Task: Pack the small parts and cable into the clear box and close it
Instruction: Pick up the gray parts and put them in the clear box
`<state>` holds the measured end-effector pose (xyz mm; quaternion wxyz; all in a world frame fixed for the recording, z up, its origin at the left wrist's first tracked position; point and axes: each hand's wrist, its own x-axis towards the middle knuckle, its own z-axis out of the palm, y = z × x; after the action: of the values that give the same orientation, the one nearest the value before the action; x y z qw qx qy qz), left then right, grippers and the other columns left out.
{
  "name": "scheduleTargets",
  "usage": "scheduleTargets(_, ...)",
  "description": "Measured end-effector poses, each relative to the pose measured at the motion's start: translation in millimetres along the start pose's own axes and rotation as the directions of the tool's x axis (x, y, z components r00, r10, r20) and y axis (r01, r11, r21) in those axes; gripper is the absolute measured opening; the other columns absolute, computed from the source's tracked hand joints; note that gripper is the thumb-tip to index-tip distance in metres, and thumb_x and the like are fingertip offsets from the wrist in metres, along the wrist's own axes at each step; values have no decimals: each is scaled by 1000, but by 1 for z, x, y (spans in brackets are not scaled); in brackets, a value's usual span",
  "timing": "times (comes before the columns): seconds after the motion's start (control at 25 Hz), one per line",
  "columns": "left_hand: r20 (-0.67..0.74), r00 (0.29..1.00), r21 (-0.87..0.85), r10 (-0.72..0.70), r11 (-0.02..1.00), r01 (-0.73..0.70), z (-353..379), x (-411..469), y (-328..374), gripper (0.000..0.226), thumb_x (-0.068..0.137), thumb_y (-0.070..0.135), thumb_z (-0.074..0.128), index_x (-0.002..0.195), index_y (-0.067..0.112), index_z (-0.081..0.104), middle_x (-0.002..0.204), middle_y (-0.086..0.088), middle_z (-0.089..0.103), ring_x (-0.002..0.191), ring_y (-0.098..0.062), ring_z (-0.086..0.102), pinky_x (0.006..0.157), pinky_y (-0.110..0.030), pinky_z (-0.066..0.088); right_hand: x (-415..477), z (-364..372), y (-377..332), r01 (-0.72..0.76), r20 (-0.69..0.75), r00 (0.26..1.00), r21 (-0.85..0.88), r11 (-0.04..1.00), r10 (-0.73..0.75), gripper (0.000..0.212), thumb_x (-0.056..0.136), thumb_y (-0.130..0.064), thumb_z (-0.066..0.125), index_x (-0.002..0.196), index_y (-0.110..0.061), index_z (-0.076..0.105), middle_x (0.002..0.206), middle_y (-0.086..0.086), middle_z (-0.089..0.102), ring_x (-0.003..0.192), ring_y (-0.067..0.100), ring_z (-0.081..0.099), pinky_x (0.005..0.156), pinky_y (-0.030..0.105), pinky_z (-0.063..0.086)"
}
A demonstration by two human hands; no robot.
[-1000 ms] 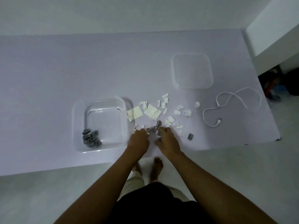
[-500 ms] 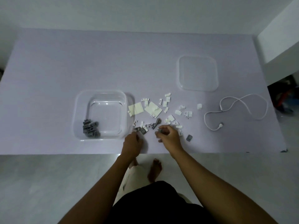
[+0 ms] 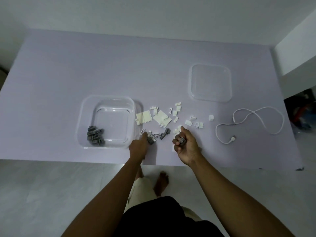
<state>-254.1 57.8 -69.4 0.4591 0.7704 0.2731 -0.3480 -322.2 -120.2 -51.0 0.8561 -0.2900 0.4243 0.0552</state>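
Note:
The clear box [image 3: 80, 117] stands open on the table, left of centre, with several grey clips [image 3: 95, 136] piled in its near left corner. Its clear lid [image 3: 210, 82] lies flat at the back right. Small white parts [image 3: 176, 112] and two pale square pads [image 3: 144, 117] are scattered between them. A white cable [image 3: 256, 115] lies looped at the right. My left hand [image 3: 138, 147] reaches to loose grey clips [image 3: 163, 134] beside the box, fingers on one. My right hand [image 3: 185, 146] is turned up, curled around grey clips [image 3: 181, 139].
The pale table's near edge [image 3: 68, 160] runs just below both hands. A white wall corner [image 3: 297, 53] rises at the right, with dark clutter [image 3: 302, 113] on the floor past the table's right end. My bare feet [image 3: 161, 180] stand under the edge.
My right hand has lifted off the pile and turned palm up with grey clips in it. My left hand stays at the grey clips beside the box.

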Motion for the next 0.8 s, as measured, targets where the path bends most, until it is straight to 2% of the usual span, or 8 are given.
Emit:
scheduleTargets(0.08,-49,996,114,72,991,-66,3,5,2,51,89,59,53,82,9,59,76,-8,62,78,-30,65,74,-41,58,6,3,-2,9,-49,999,-52,999,-12,29,89,-30,71,71,-20,51,57,-3,33,50,11,38,40,22,25)
scheduleTargets(0.2,-56,994,182,92,980,-81,5,10,5,42,93,44,54,92,3,63,79,-10,63,82,-33,67,81,-48,58,13,8,-3,80,-82,987,-495,865,-138,22,89,-23,73,86,-9,57,60,3,43,48,14,46,41,26,34)
scheduleTargets(0.36,-23,991,150,129,981,-124,4,9,4,37,98,37,42,76,12,58,75,-8,59,76,-27,62,81,-48,58,31,13,2,206,75,938,-906,369,-339,10,97,-15,61,106,-11,64,80,13,65,60,20,60,51,31,52)
scheduleTargets(0.44,-9,987,144,162,977,-159,2,7,0,38,99,37,38,75,15,57,75,-7,59,75,-26,60,78,-46,56,42,14,3,272,219,899,-958,93,-379,23,96,-13,61,119,-14,64,96,12,70,81,23,66,71,34,56)
scheduleTargets(0.52,10,983,149,184,972,-184,0,7,-3,39,99,34,36,73,14,57,74,-7,58,75,-26,59,73,-42,54,52,17,3,286,295,885,-955,-79,-360,36,94,-12,64,130,-13,60,108,12,70,97,25,65,86,36,54)
scheduleTargets(0.68,42,966,303,257,917,-257,-3,2,-12,37,100,32,41,77,10,61,69,-1,57,69,-18,57,59,-25,44,63,19,7,305,375,857,-922,-239,-353,12,93,-17,66,100,-7,63,91,11,65,87,30,63,72,32,48)
scheduleTargets(0.76,42,944,459,326,833,-309,-4,-1,-16,35,98,35,46,77,12,62,64,3,58,61,-11,56,52,-20,40,64,18,7,300,353,852,-935,-191,-386,12,93,-17,65,87,-8,59,81,8,61,79,28,61,67,32,47)
scheduleTargets(0.8,47,932,527,359,784,-328,-4,-1,-19,37,97,37,47,77,12,63,62,3,58,58,-10,56,50,-19,39,63,18,5,288,303,864,-952,-100,-402,12,92,-15,66,85,-9,59,79,7,62,76,27,62,67,35,51)
